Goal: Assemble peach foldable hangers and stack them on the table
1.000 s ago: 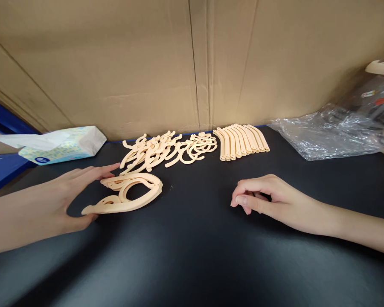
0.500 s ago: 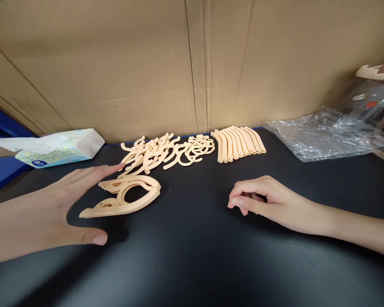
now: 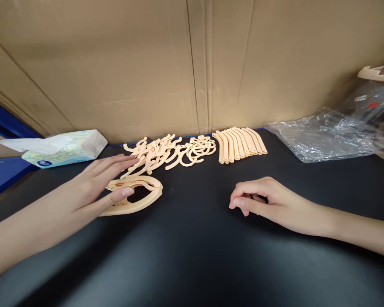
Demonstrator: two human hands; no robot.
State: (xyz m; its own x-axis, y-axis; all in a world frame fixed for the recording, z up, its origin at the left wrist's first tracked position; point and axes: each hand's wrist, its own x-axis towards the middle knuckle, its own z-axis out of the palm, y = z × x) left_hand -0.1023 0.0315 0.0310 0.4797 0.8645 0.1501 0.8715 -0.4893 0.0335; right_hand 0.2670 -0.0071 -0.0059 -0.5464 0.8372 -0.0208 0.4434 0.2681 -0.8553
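My left hand (image 3: pixel 96 185) is open, fingers stretched out, over the left part of a stack of cream curved plastic pieces (image 3: pixel 147 202) and partly hiding it. Just beyond lies a loose pile of cream hook-like pieces (image 3: pixel 156 153), with smaller curved ones (image 3: pixel 200 147) at its right. A neat row of long cream arms (image 3: pixel 240 145) lies side by side further right. On the black table (image 3: pixel 185 251), my right hand (image 3: pixel 259 198) rests with curled fingers and the thumb against them; nothing shows in it.
A tissue pack (image 3: pixel 65 149) lies at the back left, a tissue sticking out. Crumpled clear plastic bags (image 3: pixel 326 136) lie at the back right. A cardboard wall (image 3: pixel 141 72) stands behind the table, and a blue edge (image 3: pixel 6 170) shows at the far left.
My left hand has moved right, over the stack of curved pieces, its thumb now closer to its fingers. My right hand has stayed where it was.
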